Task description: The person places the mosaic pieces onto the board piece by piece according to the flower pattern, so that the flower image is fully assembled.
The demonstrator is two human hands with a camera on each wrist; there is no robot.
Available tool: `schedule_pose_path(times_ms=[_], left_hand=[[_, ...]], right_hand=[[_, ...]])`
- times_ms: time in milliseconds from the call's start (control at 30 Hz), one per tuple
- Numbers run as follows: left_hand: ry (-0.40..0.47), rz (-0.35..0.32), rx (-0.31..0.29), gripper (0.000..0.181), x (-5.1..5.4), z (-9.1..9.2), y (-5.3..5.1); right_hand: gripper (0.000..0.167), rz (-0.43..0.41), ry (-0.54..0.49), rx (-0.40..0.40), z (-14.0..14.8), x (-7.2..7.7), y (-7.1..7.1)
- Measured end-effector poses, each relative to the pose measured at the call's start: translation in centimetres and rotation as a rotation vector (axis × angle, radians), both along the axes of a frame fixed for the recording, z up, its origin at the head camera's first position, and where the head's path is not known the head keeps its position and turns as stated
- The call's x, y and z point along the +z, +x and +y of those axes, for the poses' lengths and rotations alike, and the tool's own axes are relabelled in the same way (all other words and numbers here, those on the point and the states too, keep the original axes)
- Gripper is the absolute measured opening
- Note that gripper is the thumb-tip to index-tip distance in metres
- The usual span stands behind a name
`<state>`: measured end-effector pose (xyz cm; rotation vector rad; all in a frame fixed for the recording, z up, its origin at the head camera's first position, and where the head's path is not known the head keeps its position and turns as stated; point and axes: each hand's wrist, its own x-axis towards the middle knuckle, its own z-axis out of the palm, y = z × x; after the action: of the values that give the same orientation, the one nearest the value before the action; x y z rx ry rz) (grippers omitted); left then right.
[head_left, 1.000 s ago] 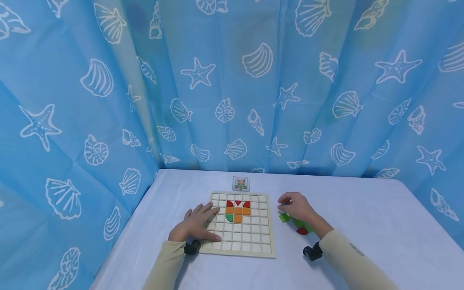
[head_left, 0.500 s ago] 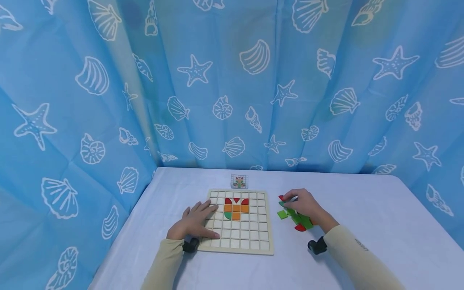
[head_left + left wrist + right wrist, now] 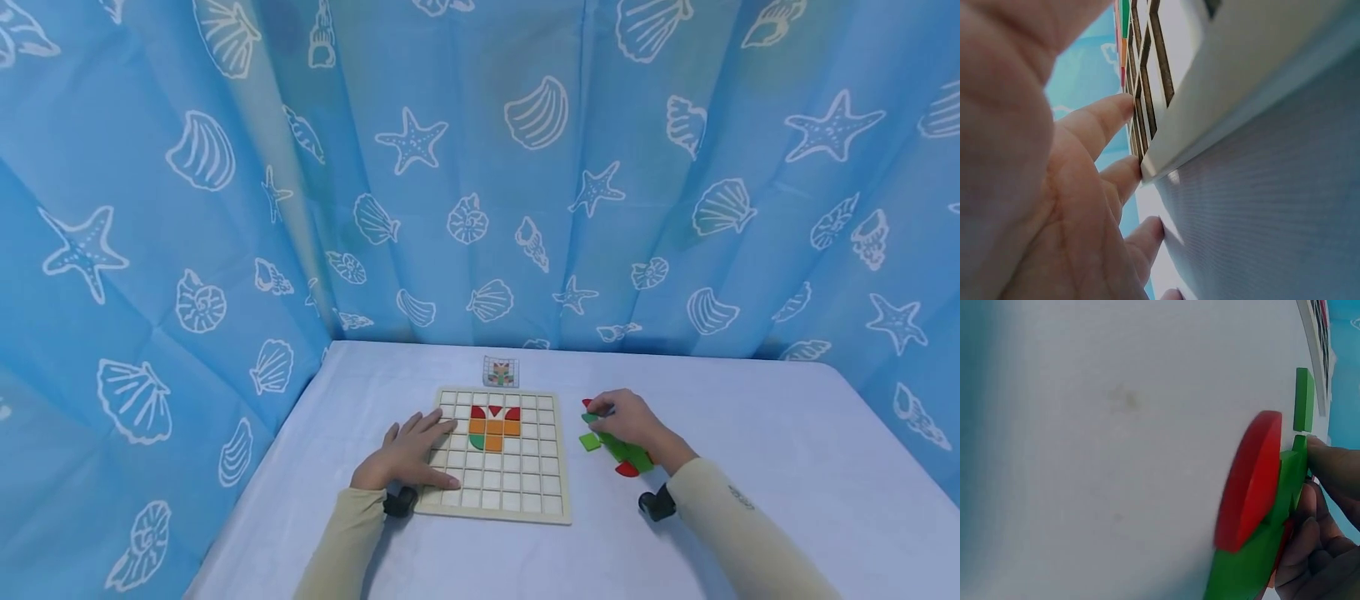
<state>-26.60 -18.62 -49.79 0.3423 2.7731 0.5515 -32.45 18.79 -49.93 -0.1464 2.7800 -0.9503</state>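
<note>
My left hand (image 3: 408, 456) lies with fingers spread over the left side of the wooden grid board (image 3: 564, 475). In the left wrist view fingertips (image 3: 1124, 106) touch the board's edge. Red, orange and green tiles, among them an orange square (image 3: 493, 443) and a green quarter-circle (image 3: 477, 441), sit in its upper middle cells. To the right of the board, my right hand (image 3: 633, 419) reaches over a loose pile of tiles, thumb and finger pinching a dark green tile (image 3: 589, 418). Beside them lie a light green square (image 3: 589, 442) and a red rounded tile (image 3: 627, 469).
A small pattern card (image 3: 500, 372) with a coloured design stands behind the board. White cloth (image 3: 712, 400) covers the table, and a blue shell-print curtain (image 3: 480, 167) hangs at the back and left. A black wrist camera (image 3: 657, 503) sits under the right wrist.
My right hand has drawn slightly right and lowered to the pile, uncovering a red and a dark green tile near its fingertips. The left hand stays on the board.
</note>
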Motion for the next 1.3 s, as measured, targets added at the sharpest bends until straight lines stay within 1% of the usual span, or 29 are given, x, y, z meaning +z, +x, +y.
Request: schedule_pose_path(times_ms=[133,300,467,600,667,800,933,1000,1100,1300], left_hand=[[-0.011,0.000,0.002,0.101,-0.2,0.0,-0.3],[-0.015,-0.012,0.000,0.102,-0.4,-0.1,-0.5],[-0.007,0.001,-0.001,0.101,-0.2,0.0,-0.7],[-0.007,-0.008,-0.002,0.101,-0.3,-0.1,-0.6],[-0.009,-0.016,-0.001,0.102,-0.4,-0.1,-0.4],[-0.012,-0.017,0.000,0.101,-0.3,-0.1,-0.3],[-0.017,-0.009,-0.001,0.100,-0.1,0.0,-0.4],[-0.013,-0.004,-0.003,0.100,0.0,0.0,-0.4],[-0.009,0.000,-0.002,0.100,0.0,0.0,-0.4],[0.000,-0.013,0.003,0.100,-0.1,-0.1,-0.1]], right_hand=[[0.031,-0.009,0.021,-0.005,-0.1,0.1,-0.2],[0.026,-0.024,0.017,-0.027,-0.1,0.0,-0.4],[0.024,-0.001,0.019,-0.027,-0.3,0.3,-0.6],[0.020,0.020,0.020,-0.011,-0.5,0.4,-0.6],[0.019,0.032,-0.001,-0.004,-0.8,0.4,-0.5],[0.022,0.044,-0.087,-0.011,-1.3,0.6,-0.4],[0.027,0.047,-0.153,-0.034,-2.0,0.9,-0.4],[0.027,0.051,-0.182,-0.052,-2.5,1.0,-0.4],[0.024,0.064,-0.210,-0.063,-3.2,0.9,-0.4],[0.019,0.067,-0.222,-0.070,-4.4,0.5,-0.1]])
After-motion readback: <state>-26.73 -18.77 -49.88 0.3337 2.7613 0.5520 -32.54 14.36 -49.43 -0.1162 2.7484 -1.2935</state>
